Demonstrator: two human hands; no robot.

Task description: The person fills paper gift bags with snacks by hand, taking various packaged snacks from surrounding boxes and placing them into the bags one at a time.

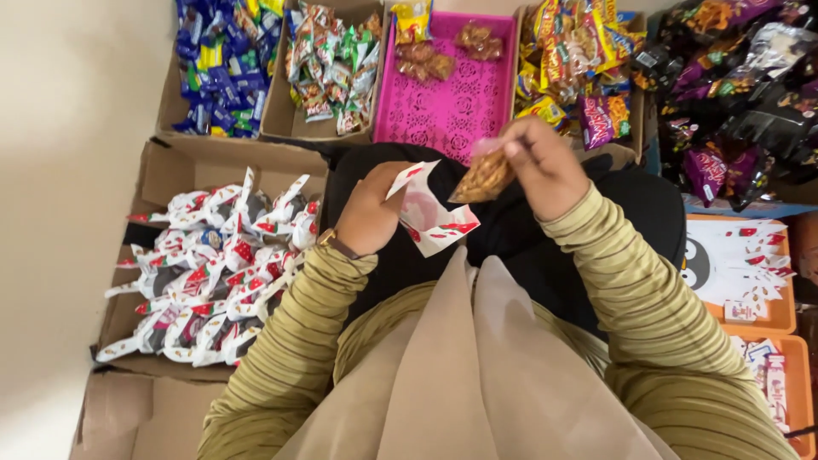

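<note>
Lap level: L hand [368,213] holds white-red paper bag [430,213] open. R hand [545,166] pinches clear snack packet [484,176] just above bag mouth. Step: filling, I judge. Next needs packet lowered inside, straight.

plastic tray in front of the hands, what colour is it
Bright pink, with an embossed lacy pattern; the plastic tray shows in the head view.

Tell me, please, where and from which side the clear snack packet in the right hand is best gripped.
Probably by its flat top seam, from above. The right hand already pinches that empty upper edge, so the clear snack packet hangs with its brown filling below. The left hand holds the white-and-red paper bag beside it.
</note>
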